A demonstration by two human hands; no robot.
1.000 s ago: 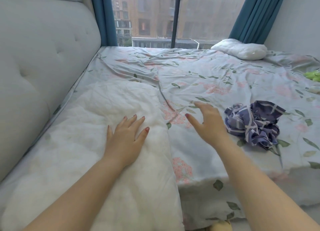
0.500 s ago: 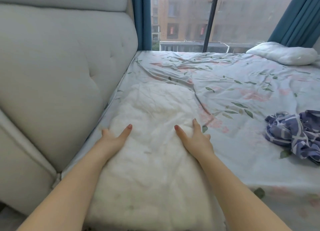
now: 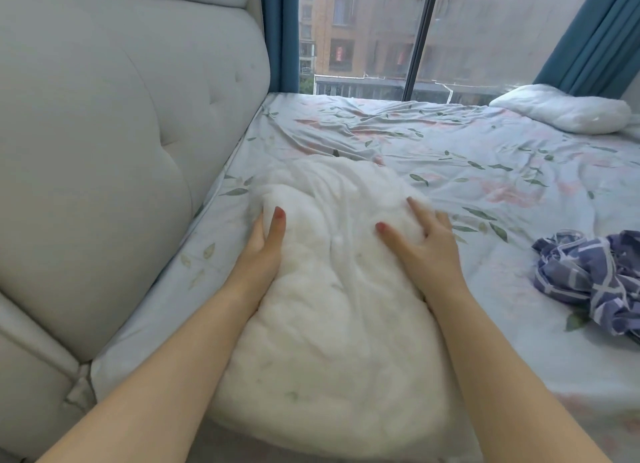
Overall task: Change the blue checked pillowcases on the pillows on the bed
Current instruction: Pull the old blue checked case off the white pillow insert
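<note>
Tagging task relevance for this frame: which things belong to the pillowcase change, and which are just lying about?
Job:
- near pillow, bare, gripped at its sides by left hand and right hand
- far pillow, bare, at the far corner
- blue checked pillowcase, crumpled on the bed at right

Lying about:
- floral sheet
- headboard
- curtain
- window

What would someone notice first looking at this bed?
The bare white pillow in the foreground beside the headboard, gripped at its sides by the left hand and right hand. Next, the crumpled blue checked pillowcase on the sheet at right, and a second pillow far right by the window.
</note>
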